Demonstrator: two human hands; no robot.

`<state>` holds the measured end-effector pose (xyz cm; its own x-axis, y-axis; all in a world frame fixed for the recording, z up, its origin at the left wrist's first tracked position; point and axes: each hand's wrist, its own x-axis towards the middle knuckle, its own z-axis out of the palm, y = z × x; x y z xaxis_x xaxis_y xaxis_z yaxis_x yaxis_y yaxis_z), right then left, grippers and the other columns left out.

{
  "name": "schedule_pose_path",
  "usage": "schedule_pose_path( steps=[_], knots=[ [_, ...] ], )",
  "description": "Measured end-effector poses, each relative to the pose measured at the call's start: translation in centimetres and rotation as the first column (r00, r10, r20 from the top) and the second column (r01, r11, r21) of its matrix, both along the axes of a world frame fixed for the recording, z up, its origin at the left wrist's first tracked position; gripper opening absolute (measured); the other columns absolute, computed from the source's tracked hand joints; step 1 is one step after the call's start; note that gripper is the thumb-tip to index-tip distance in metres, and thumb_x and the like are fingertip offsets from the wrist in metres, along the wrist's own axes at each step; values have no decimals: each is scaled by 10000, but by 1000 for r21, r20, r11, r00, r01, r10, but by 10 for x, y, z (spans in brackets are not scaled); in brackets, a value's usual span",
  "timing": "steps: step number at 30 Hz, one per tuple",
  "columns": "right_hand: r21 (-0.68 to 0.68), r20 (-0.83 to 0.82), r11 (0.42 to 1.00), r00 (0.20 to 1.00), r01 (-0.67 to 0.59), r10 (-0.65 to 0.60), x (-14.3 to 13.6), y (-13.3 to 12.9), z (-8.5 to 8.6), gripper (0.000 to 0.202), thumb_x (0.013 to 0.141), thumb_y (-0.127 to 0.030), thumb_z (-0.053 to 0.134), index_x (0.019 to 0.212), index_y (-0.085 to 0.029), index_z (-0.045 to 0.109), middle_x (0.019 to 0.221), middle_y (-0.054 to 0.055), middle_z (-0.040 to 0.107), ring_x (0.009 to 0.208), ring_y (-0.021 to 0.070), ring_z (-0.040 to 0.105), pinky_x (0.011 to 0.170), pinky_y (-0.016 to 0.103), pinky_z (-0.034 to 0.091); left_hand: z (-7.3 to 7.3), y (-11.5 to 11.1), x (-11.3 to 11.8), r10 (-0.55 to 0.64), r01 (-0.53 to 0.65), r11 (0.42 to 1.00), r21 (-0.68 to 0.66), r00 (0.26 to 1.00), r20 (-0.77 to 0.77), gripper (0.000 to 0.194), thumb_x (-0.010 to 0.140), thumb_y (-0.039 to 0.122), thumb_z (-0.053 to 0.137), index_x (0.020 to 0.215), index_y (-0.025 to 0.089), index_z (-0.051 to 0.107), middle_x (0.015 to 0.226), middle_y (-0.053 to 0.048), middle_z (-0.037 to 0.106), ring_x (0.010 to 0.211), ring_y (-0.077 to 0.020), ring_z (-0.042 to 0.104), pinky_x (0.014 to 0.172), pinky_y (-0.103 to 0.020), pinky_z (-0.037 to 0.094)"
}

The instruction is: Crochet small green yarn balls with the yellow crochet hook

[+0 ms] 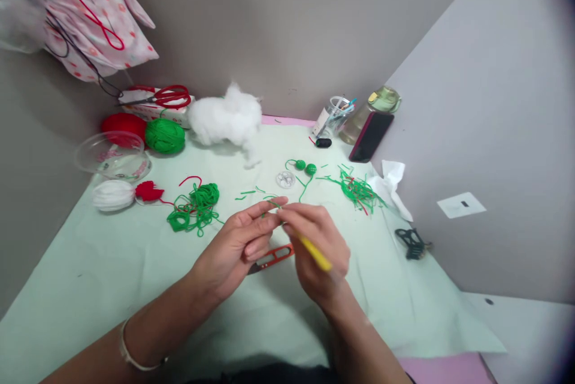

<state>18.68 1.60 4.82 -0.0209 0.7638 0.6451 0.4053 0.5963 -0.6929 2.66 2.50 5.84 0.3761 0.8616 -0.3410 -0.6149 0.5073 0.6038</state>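
Note:
My right hand [317, 240] is closed around a yellow-handled tool [317, 253], probably a crochet hook, whose tip is hidden at the fingertips. My left hand [242, 234] pinches a small piece of green yarn [273, 203], and the fingertips of both hands meet there. Two small green balls [305, 167] with a yarn tail lie just beyond the hands. A loose green yarn tangle [197, 207] rests to the left, with a strand running toward my left hand. Partly under the hands are orange-red thread snips [276, 256].
Yarn scraps [357, 189], tissue [393, 183], a black clip [412, 244] and a leaning phone [372, 137] are at right. White stuffing [227, 117], a green yarn ball [165, 136], red scissors [173, 97] and a clear bowl [112, 159] stand back left. A small clear round case [286, 179] lies mid-table.

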Motion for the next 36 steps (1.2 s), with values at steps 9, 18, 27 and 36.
schedule_pose_path(
  steps=[9,18,27,36],
  knots=[
    [-254,-514,905,840,-341,172,5,11,2,171,1015,-304,631,1016,-275,799,965,33,751,764,143,649,692,311,538,3,1,1,-5,16,996,91,992,-124,276,878,229,799,1153,205,779,523,100,403,445,-17,278,462,-137,271],
    [-293,-533,891,833,-347,149,5,9,-1,169,1014,-318,636,1032,-270,798,957,23,749,749,131,654,690,299,536,2,2,2,5,29,988,155,977,-215,223,888,301,782,1091,209,783,549,80,480,452,-24,307,479,-163,258],
    [-295,-570,909,818,-295,81,1,8,-1,174,1020,-318,624,1021,-264,789,953,24,767,743,131,693,685,294,586,2,1,0,-8,47,987,152,969,-247,190,842,319,825,978,197,772,461,96,414,439,-44,294,485,-184,257],
    [-294,-581,905,809,-309,87,2,8,-1,172,1013,-332,633,1014,-251,785,944,32,781,734,139,711,661,294,608,6,0,2,32,1,989,147,974,-222,145,864,305,792,905,199,704,499,92,465,461,-49,355,490,-171,264]
  ],
)
